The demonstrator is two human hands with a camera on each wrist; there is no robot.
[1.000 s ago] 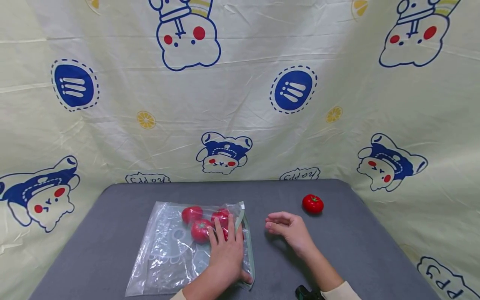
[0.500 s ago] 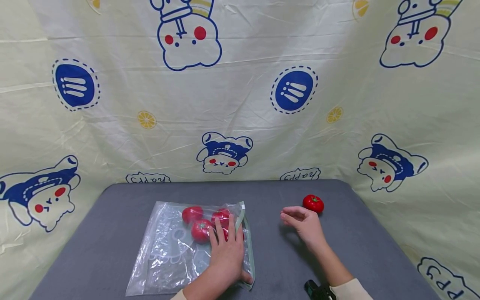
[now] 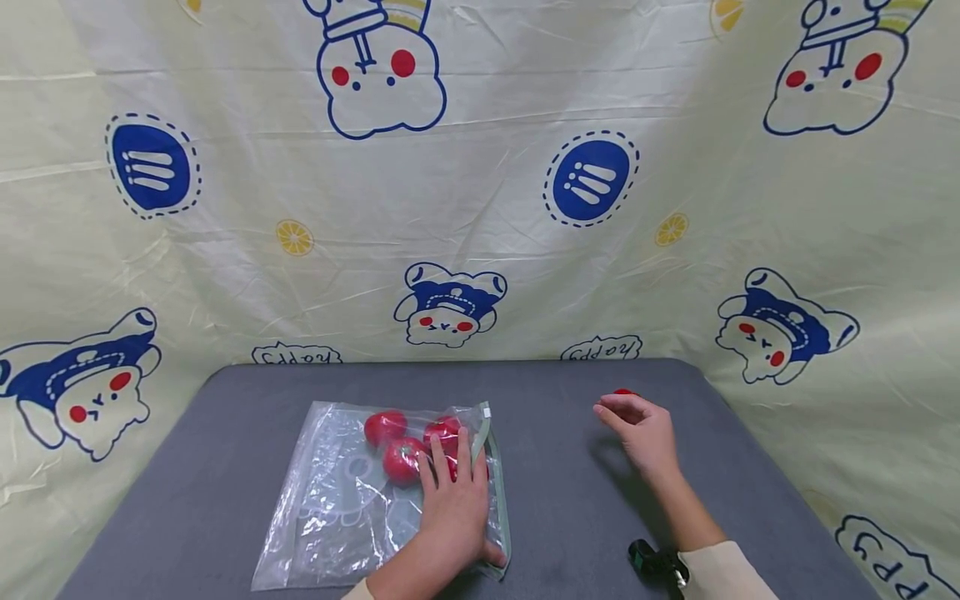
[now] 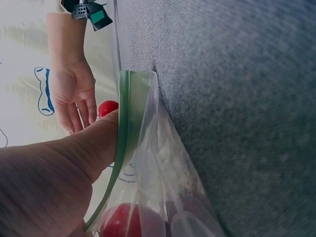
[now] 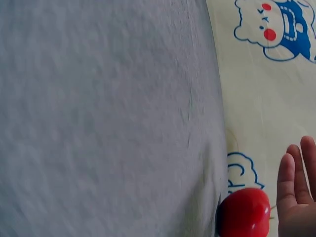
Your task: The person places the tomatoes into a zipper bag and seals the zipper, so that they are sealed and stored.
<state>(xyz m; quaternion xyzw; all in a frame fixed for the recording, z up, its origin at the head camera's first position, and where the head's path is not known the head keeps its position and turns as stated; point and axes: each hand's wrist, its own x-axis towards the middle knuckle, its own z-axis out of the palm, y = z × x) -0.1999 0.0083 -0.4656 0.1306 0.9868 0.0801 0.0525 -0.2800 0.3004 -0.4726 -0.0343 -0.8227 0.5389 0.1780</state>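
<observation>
A clear zip bag (image 3: pixel 322 500) with a green edge lies flat, several red tomatoes (image 3: pixel 402 461) inside. Across its right part my left hand (image 3: pixel 453 508) rests with fingers spread over the tomatoes; in the left wrist view its thumb (image 4: pixel 98 143) lies against the bag's green strip (image 4: pixel 123 123). Off to the right, my right hand (image 3: pixel 641 429) hovers, fingers loosely bent and holding nothing. It hides most of a loose tomato (image 3: pixel 625 392) behind it. In the right wrist view that tomato (image 5: pixel 245 213) sits beside the fingers of my right hand (image 5: pixel 298 192), with a gap between.
The grey table (image 3: pixel 555 517) has a patterned cloth (image 3: pixel 495 200) hanging behind it and around its sides. A black device (image 3: pixel 651 560) is at my right wrist, above the table's near part.
My right hand has moved right and slightly away from me, from between bag and loose tomato to in front of that tomato. My left hand and the bag have stayed put.
</observation>
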